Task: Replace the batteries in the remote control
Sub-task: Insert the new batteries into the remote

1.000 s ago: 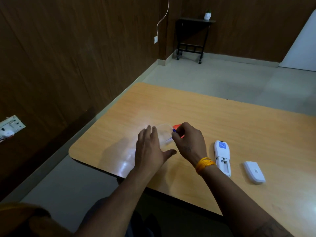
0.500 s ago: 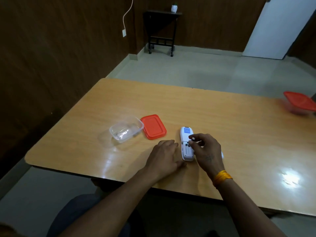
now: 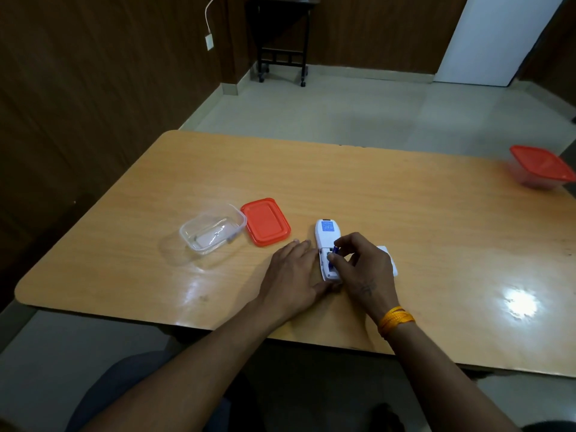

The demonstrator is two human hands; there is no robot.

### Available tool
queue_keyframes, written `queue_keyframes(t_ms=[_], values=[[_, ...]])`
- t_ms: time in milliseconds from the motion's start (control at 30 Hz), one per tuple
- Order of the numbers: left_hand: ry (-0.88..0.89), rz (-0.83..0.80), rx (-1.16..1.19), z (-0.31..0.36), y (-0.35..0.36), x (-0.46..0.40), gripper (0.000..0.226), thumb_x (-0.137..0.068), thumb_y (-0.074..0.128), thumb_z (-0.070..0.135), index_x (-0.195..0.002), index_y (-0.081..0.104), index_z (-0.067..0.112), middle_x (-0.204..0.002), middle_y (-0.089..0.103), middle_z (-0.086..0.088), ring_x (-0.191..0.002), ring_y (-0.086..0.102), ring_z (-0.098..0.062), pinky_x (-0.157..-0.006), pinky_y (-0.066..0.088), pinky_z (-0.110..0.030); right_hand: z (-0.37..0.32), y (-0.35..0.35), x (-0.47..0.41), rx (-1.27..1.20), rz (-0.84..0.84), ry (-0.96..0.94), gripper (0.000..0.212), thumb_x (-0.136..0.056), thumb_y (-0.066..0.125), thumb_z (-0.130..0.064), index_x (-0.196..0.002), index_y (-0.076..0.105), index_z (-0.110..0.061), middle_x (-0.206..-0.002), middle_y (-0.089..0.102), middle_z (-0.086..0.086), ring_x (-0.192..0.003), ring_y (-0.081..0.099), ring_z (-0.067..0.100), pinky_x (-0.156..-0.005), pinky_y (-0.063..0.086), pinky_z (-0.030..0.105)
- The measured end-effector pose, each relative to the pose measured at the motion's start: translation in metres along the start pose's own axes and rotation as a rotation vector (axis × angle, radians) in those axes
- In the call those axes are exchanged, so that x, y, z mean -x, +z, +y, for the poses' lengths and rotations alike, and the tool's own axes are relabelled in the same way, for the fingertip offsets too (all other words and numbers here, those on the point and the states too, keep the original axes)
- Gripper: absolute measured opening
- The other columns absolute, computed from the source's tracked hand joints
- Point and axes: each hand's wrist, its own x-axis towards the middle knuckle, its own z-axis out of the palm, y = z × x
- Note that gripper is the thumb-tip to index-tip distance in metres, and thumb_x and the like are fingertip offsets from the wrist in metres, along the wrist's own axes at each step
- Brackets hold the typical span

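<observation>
A white remote control [image 3: 326,236] lies face down on the wooden table [image 3: 374,194], its battery bay uncovered. My right hand [image 3: 363,268] pinches a blue battery [image 3: 336,250] over that bay. My left hand [image 3: 293,272] lies flat on the table, fingers against the remote's left side. The white battery cover [image 3: 389,260] lies right of the remote, mostly hidden behind my right hand.
A clear plastic box [image 3: 212,233] stands left of the remote with its orange lid [image 3: 265,222] beside it. A second orange-lidded box [image 3: 540,168] sits at the table's far right edge. A black side table [image 3: 282,35] stands by the back wall.
Both hands moved from the clear box to the remote. My right hand carried the blue battery and now holds it over the bay. The camera view shifted right.
</observation>
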Motion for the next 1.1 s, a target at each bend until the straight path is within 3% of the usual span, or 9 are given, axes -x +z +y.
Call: queue_keyframes(t_ms=[133,367,500,667,800,933,1000,1100], values=[[0.002,0.010,0.002,-0.001,0.002,-0.001,0.081,-0.091,0.059,0.066,-0.157,0.044,0.021,-0.166,0.040,-0.004,-0.156,0.030,-0.024,-0.125,0.021,-0.037,0.005,0.004,0.003,0.109,-0.024,-0.075,0.021,-0.086,0.080,-0.025,-0.105,0.073,-0.021,-0.093,0.061,-0.002,-0.070,0.059,0.016,-0.067,0.053,0.037],[-0.005,0.002,-0.016,0.000,0.003,-0.001,0.074,-0.094,0.058,0.060,-0.156,0.046,0.021,-0.166,0.042,-0.005,-0.156,0.031,-0.025,-0.125,0.022,-0.037,0.006,0.008,0.008,0.214,-0.015,-0.099,0.020,-0.091,0.075,-0.029,-0.108,0.077,-0.018,-0.094,0.054,-0.001,-0.074,0.054,0.014,-0.063,0.039,0.028],[-0.015,-0.005,-0.020,0.001,0.001,-0.002,0.073,-0.094,0.057,0.062,-0.156,0.046,0.024,-0.166,0.041,-0.002,-0.156,0.031,-0.024,-0.125,0.023,-0.036,0.003,0.007,0.013,0.248,0.013,-0.123,0.018,-0.092,0.074,-0.026,-0.107,0.079,-0.017,-0.092,0.056,0.000,-0.078,0.059,0.018,-0.062,0.041,0.029],[-0.012,-0.032,-0.003,0.002,-0.006,0.002,0.077,-0.093,0.061,0.061,-0.156,0.044,0.020,-0.167,0.040,-0.004,-0.156,0.030,-0.023,-0.125,0.023,-0.035,0.004,0.007,0.012,0.236,0.009,-0.089,0.019,-0.092,0.073,-0.028,-0.108,0.078,-0.020,-0.092,0.054,-0.003,-0.072,0.050,0.011,-0.062,0.038,0.027],[-0.077,-0.036,-0.003,0.002,-0.021,0.010,0.084,-0.089,0.069,0.061,-0.156,0.045,0.015,-0.165,0.040,-0.005,-0.151,0.036,-0.023,-0.121,0.028,-0.034,0.003,0.010,0.014,0.201,0.047,-0.069,0.014,-0.090,0.073,-0.028,-0.102,0.076,-0.021,-0.091,0.056,-0.004,-0.071,0.057,0.015,-0.060,0.042,0.029],[-0.154,-0.047,-0.097,-0.010,-0.038,0.026,0.070,-0.082,0.074,0.063,-0.133,0.065,0.016,-0.141,0.059,-0.003,-0.131,0.053,-0.025,-0.107,0.045,-0.038,-0.008,0.011,0.016,0.227,0.145,-0.087,0.009,-0.093,0.070,-0.027,-0.095,0.072,-0.018,-0.089,0.058,-0.002,-0.069,0.059,0.020,-0.057,0.040,0.028],[-0.210,-0.050,-0.141,-0.021,-0.050,0.034,0.062,-0.081,0.075,0.062,-0.122,0.068,0.016,-0.127,0.062,-0.003,-0.119,0.056,-0.024,-0.098,0.050,-0.040,-0.021,0.015,0.012,0.244,0.198,-0.093,0.008,-0.092,0.069,-0.024,-0.090,0.070,-0.016,-0.087,0.059,0.001,-0.068,0.059,0.024,-0.054,0.042,0.031],[-0.312,-0.084,-0.202,-0.038,-0.067,0.043,0.064,-0.079,0.076,0.066,-0.117,0.069,0.015,-0.121,0.062,-0.006,-0.113,0.058,-0.026,-0.090,0.055,-0.041,-0.049,0.030,0.005,0.213,0.175,-0.195,0.006,-0.091,0.068,-0.021,-0.089,0.069,-0.016,-0.088,0.062,0.001,-0.070,0.062,0.025,-0.055,0.049,0.036]])
